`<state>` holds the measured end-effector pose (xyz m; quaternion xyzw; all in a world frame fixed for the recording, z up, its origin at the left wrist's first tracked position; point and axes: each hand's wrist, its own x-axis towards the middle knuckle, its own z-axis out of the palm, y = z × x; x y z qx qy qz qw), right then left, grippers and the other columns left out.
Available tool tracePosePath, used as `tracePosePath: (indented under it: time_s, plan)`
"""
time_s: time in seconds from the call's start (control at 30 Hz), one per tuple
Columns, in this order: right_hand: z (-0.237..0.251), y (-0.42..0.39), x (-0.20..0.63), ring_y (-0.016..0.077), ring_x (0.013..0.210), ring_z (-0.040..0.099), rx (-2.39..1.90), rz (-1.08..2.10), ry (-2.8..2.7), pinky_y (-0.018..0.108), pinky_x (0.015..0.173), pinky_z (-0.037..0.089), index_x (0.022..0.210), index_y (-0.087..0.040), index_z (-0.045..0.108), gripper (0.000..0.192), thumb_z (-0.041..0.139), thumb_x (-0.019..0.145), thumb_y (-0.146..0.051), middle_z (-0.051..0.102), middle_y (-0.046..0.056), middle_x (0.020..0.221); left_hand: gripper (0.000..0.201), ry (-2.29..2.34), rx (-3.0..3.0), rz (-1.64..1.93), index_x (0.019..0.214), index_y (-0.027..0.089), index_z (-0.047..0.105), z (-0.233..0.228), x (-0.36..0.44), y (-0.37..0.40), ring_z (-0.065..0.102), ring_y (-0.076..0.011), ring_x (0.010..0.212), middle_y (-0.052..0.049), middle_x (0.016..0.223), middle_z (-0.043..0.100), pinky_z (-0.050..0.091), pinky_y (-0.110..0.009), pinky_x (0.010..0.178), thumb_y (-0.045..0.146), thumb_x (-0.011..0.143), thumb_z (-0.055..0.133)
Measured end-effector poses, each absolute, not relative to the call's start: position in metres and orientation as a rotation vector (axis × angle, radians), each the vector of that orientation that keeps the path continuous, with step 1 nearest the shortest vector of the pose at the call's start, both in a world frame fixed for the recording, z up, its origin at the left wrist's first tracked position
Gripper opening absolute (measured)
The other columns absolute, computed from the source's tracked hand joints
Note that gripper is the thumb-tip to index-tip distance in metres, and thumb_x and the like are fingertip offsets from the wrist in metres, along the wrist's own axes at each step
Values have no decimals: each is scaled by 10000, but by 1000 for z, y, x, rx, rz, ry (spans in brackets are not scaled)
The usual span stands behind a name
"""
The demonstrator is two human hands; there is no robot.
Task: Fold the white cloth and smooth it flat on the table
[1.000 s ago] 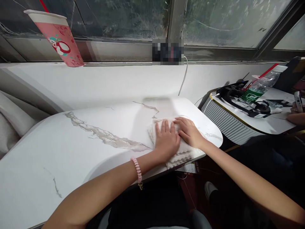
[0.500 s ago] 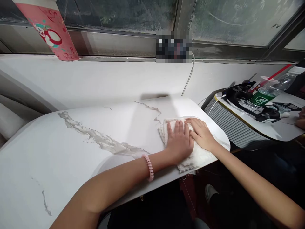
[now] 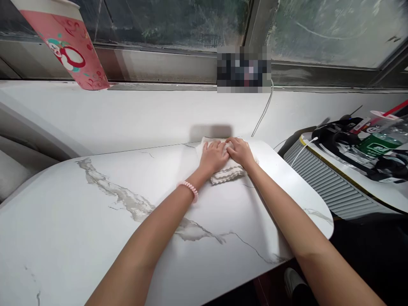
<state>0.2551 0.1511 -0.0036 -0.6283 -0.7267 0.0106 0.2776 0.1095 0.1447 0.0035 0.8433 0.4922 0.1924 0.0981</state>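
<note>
I see the cloth (image 3: 227, 173) just right of the middle of the frame, layered, cream-white and wavy along its lower edge, lying at the back of the white table (image 3: 79, 225) with its far corner at the table's rear edge; I cannot tell whether it touches the wall (image 3: 143, 112). My left hand (image 3: 214, 158) rests palm down on it, fingers stretched toward the top of the frame. My right hand (image 3: 241, 151) lies over its right part, fingers angled to the upper left. The two hands are side by side, close enough that I cannot tell whether they touch, and both press from above rather than clamp. A pink bracelet (image 3: 190, 186) circles my left wrist. Grey-brown veins run over the tabletop from the left of the frame to the lower middle. Above the cloth, a thin cord (image 3: 264, 110) hangs down the wall from a pixelated patch (image 3: 244, 70) by the window (image 3: 178, 21). In the upper left, a pink cup (image 3: 68, 46) stands on the sill, its rim cut by the frame. At the right, a ribbed cabinet (image 3: 331, 185) carries a green-labelled bottle (image 3: 379, 143), black gear (image 3: 334, 136) and a red straw (image 3: 395, 108). A shoe (image 3: 292, 279) shows at the lower right.
</note>
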Motion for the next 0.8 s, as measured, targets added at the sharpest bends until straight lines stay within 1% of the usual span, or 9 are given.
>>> tracePosePath:
  time_s: [0.17, 0.33, 0.57, 0.8]
  plan:
    - [-6, 190, 241, 304, 1126, 560, -1691, 13, -1959, 478, 1016, 392, 1067, -218, 624, 308, 420, 836, -231, 686, 105, 1143, 433, 1505, 2473, 664, 1354, 192, 541, 4, 99, 177, 440, -237, 1362, -96, 1429, 552, 190, -470, 1218, 346, 987, 369]
    - [-9, 202, 243, 329, 1094, 560, -1699, -28, -1953, 504, 989, 410, 1079, -216, 622, 319, 427, 829, -253, 679, 125, 1139, 416, 1539, 2471, 671, 1317, 180, 571, 4, 99, 185, 491, -253, 1293, -102, 1370, 589, 245, -448, 1187, 347, 982, 388]
    - [-13, 191, 243, 318, 1108, 568, -1645, -18, -1930, 500, 1024, 400, 1102, -207, 638, 353, 417, 829, -250, 687, 121, 1161, 449, 1566, 2476, 632, 1387, 176, 515, 2, 98, 175, 414, -241, 1384, -100, 1463, 521, 179, -447, 1223, 336, 1000, 355]
    - [-10, 146, 237, 296, 1170, 556, -1617, 16, -1958, 453, 1054, 386, 1136, -181, 645, 372, 427, 837, -230, 674, 122, 1223, 468, 1568, 2459, 589, 1416, 178, 484, 1, 89, 137, 371, -212, 1425, -92, 1516, 472, 140, -442, 1236, 353, 1008, 335]
